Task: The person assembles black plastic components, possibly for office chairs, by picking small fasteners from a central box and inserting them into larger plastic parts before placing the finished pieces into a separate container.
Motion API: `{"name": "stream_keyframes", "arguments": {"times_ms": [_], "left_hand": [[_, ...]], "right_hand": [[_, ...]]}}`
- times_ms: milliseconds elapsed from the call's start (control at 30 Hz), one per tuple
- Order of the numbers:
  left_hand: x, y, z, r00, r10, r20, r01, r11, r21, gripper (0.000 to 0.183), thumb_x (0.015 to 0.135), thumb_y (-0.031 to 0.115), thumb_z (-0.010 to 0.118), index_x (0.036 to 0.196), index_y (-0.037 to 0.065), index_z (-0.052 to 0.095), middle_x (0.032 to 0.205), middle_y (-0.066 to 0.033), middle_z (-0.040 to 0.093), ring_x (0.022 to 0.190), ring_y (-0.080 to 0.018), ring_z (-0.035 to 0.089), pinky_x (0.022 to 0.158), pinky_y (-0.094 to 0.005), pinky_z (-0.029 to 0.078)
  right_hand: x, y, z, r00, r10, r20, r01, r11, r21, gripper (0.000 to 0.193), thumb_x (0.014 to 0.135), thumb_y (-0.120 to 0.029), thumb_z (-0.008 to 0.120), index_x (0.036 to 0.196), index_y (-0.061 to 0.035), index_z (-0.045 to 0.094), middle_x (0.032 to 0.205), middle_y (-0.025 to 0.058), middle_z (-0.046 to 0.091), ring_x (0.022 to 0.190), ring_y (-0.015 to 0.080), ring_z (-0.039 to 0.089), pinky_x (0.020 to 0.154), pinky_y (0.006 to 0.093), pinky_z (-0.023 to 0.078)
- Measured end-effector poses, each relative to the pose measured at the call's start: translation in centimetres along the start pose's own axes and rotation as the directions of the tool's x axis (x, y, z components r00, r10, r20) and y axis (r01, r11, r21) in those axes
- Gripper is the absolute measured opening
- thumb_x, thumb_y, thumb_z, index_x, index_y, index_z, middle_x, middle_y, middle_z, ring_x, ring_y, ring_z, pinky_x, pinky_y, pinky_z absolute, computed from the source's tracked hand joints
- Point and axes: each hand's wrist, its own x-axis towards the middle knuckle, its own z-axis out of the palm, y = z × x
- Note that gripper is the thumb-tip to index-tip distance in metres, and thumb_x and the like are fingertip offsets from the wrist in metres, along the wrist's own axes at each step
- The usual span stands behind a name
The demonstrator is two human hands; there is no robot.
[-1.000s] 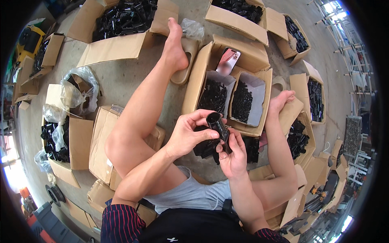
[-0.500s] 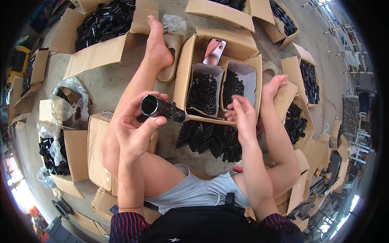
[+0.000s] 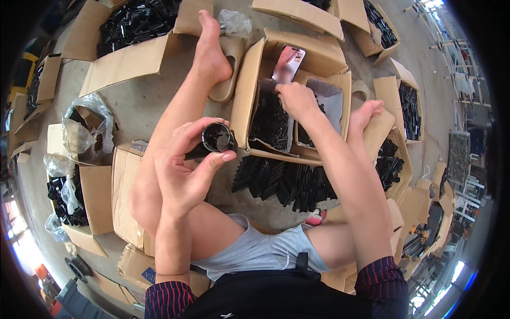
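My left hand (image 3: 186,167) grips a black tubular plastic part (image 3: 217,139), its round open end tilted up and its far end hidden behind the rim. Over the cardboard box (image 3: 248,101) in front of me reaches my right hand (image 3: 297,101), fingers pinched together at the far edge of the left grey tray (image 3: 291,125). Whether anything sits between those fingertips I cannot make out. Small black parts (image 3: 271,119) fill this tray; the right grey tray (image 3: 330,101) holds more, partly covered by my forearm. A phone (image 3: 288,61) leans against the box's back wall.
Rows of black tubular parts (image 3: 281,181) lie on the floor between my legs and the box. Cartons of black parts stand around: far left (image 3: 127,66), left (image 3: 98,199), right (image 3: 406,157). A beige slipper (image 3: 227,87) lies by my left foot.
My right hand has moved forward and left, from the right tray's near side to the left tray's far edge. In my left hand the tubular part now points its open end more toward me.
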Motion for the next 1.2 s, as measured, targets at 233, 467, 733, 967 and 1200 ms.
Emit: {"name": "stream_keyframes", "arguments": {"times_ms": [233, 467, 733, 967, 1200], "left_hand": [[-0.1, -0.1, 0.4, 0.999, -0.024, 0.035, 0.028, 0.995, -0.096, 0.048, 0.080, -0.001, 0.084, 0.123, -0.008, 0.064, 0.117, -0.0135, 0.069, 0.105, -0.0187, 0.069, 0.093, -0.0292, 0.056], [0.0, -0.3, 0.5, 0.998, -0.030, 0.050, 0.032, 0.999, -0.027, 0.047, 0.078, -0.001, 0.085, 0.120, -0.007, 0.066, 0.117, -0.0143, 0.069, 0.105, -0.0191, 0.069, 0.093, -0.0302, 0.057], [-0.1, -0.8, 1.0, 0.997, -0.054, 0.057, 0.057, 0.997, -0.043, 0.048, 0.077, 0.001, 0.086, 0.121, -0.006, 0.066, 0.118, -0.0143, 0.070, 0.105, -0.0188, 0.070, 0.093, -0.0305, 0.057], [0.0, -0.8, 0.9, 0.995, -0.099, 0.023, 0.100, 0.994, -0.045, 0.047, 0.077, 0.002, 0.087, 0.120, -0.005, 0.067, 0.114, -0.0124, 0.072, 0.102, -0.0169, 0.071, 0.092, -0.0294, 0.057], [0.1, -0.6, 1.6, 0.995, -0.089, 0.043, 0.091, 0.995, -0.043, 0.044, 0.078, 0.002, 0.085, 0.118, -0.005, 0.068, 0.111, -0.0113, 0.074, 0.097, -0.0155, 0.071, 0.090, -0.0284, 0.056]], "right_hand": [[1.9, -1.9, 3.4, 0.985, 0.150, 0.083, -0.153, 0.988, 0.030, 0.017, 0.084, -0.003, 0.063, 0.095, -0.0057, 0.076, 0.102, 0.0214, 0.074, 0.097, 0.0393, 0.073, 0.085, 0.0492, 0.059], [1.8, -3.3, 3.3, 0.966, 0.230, 0.120, -0.235, 0.971, 0.031, 0.021, 0.092, -0.007, 0.057, 0.103, -0.0073, 0.075, 0.103, 0.0194, 0.075, 0.099, 0.0368, 0.073, 0.085, 0.0482, 0.060], [2.2, -3.4, 3.9, 0.966, 0.182, 0.185, -0.165, 0.980, -0.108, 0.020, 0.091, -0.011, 0.060, 0.104, -0.0103, 0.076, 0.106, 0.0157, 0.075, 0.101, 0.0328, 0.074, 0.085, 0.0445, 0.060], [2.1, -4.9, 3.4, 0.936, 0.261, 0.235, -0.250, 0.965, -0.073, 0.029, 0.083, -0.013, 0.070, 0.112, -0.0068, 0.072, 0.114, 0.0193, 0.073, 0.106, 0.0323, 0.073, 0.088, 0.0435, 0.059], [0.5, -3.0, 3.0, 0.961, 0.272, 0.057, -0.272, 0.962, 0.004, 0.025, 0.088, -0.004, 0.063, 0.112, -0.0005, 0.067, 0.105, 0.0207, 0.071, 0.103, 0.0369, 0.072, 0.086, 0.0468, 0.059]]}}
